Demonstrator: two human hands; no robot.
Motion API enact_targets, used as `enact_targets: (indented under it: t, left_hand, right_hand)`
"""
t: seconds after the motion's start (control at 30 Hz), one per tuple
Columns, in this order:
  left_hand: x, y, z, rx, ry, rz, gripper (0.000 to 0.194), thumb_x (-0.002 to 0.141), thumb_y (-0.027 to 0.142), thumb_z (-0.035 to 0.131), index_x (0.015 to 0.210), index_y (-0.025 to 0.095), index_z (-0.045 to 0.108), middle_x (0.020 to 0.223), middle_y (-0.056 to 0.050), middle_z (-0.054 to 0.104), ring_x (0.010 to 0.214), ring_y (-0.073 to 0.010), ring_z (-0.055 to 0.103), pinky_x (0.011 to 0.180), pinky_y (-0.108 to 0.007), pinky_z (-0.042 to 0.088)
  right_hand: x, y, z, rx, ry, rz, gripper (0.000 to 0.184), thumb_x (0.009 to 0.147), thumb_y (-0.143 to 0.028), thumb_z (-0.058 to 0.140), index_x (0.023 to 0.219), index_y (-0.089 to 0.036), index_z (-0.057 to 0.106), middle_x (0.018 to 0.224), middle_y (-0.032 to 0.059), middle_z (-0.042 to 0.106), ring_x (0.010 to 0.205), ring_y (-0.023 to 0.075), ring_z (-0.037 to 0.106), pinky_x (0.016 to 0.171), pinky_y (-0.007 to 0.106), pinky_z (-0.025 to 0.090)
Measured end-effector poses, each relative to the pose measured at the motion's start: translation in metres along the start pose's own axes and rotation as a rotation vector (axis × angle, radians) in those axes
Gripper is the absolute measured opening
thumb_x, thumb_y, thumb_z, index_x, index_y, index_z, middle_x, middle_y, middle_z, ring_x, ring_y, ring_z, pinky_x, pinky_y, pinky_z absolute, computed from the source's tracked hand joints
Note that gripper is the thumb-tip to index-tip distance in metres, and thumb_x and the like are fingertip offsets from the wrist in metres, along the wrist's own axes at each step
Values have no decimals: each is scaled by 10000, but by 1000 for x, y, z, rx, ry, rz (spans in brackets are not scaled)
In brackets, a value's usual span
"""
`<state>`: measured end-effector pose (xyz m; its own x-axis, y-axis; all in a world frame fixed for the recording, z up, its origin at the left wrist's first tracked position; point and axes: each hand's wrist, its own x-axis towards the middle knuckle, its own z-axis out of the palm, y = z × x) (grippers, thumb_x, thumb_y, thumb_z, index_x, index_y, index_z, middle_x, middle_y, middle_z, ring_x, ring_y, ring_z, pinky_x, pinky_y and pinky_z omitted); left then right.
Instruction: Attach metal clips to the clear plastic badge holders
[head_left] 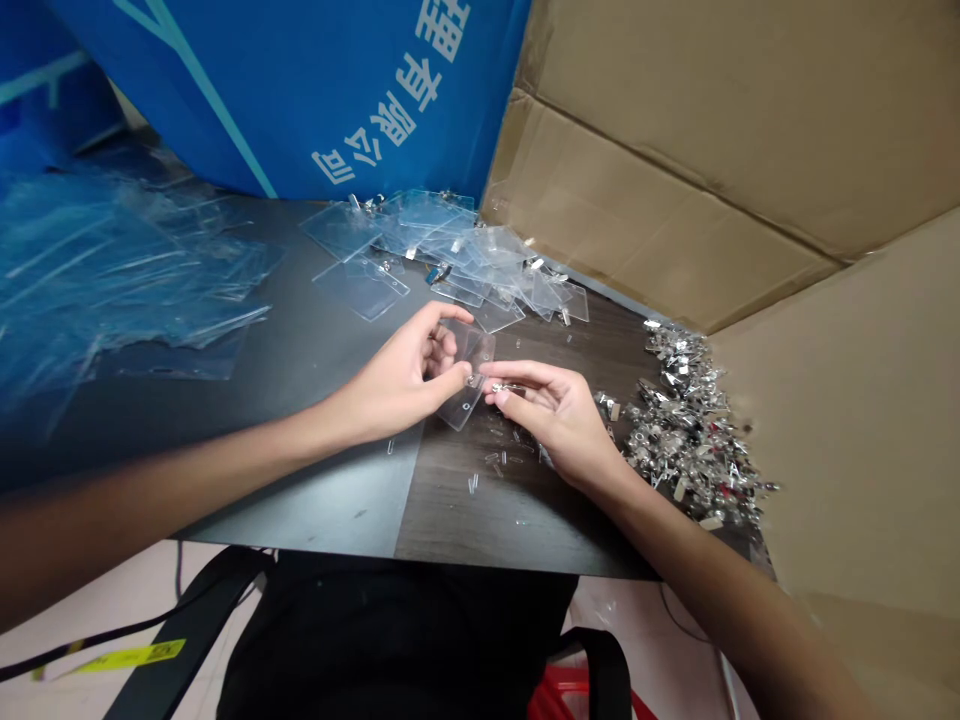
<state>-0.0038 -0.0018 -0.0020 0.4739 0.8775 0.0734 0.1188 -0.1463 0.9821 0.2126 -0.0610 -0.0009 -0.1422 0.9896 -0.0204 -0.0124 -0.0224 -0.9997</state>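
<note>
A person's left hand (397, 375) is gripping a clear plastic badge holder (466, 375) above a dark tabletop (337, 500), while the right hand (551, 415) is pinching a small metal clip (506, 386) against its edge. A heap of metal clips (679, 420) is lying just beside, with loose clear holders (450, 250) spreading behind, hemmed in by a cardboard flap (750, 130).

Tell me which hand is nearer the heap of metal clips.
Right. The right hand is just beside the heap of metal clips. The left hand is farther off, beyond the clear badge holder it grips.
</note>
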Motion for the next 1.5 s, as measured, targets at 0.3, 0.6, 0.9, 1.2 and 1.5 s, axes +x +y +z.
enact_targets:
  t: [0.3,0.6,0.9,1.2,1.5]
  left_hand:
    - [-1,10,-2,-210,-106,-50,622,867,280,793,1442,256,556,975,-8,480,820,-173,498,694,-311,457]
    - [1,3,-1,-32,14,27,685,811,356,877,1406,278,547,1083,-39,497,971,-206,535,813,-322,504]
    - [-3,-4,2,192,133,154,653,865,344,826,1441,256,531,1239,-92,530,1099,-252,558,972,-403,526]
    - [-9,-1,7,261,136,209,624,894,335,825,1446,277,540,1356,-111,550,1236,-287,585,1109,-452,525]
    - [-12,-1,13,202,121,208,582,912,314,830,1418,267,544,1420,-114,557,1229,-269,604,1080,-433,536]
  right_hand:
    - [0,-1,3,12,37,-7,342,774,-420,1019,986,-229,831,973,54,854,898,222,823,946,444,703]
    - [-2,-2,4,36,44,-31,361,746,-403,1049,1002,-244,849,1083,65,877,1009,242,844,1062,485,696]
    - [-2,-1,7,58,34,-44,402,726,-436,1063,1001,-244,841,1083,64,876,1026,253,851,1073,493,696]
    - [-3,2,8,-91,98,-128,287,824,-447,963,936,-239,800,984,64,850,939,240,809,948,446,689]
    - [-4,-2,8,-132,125,-204,240,855,-271,852,835,-260,612,868,27,780,839,195,744,852,383,618]
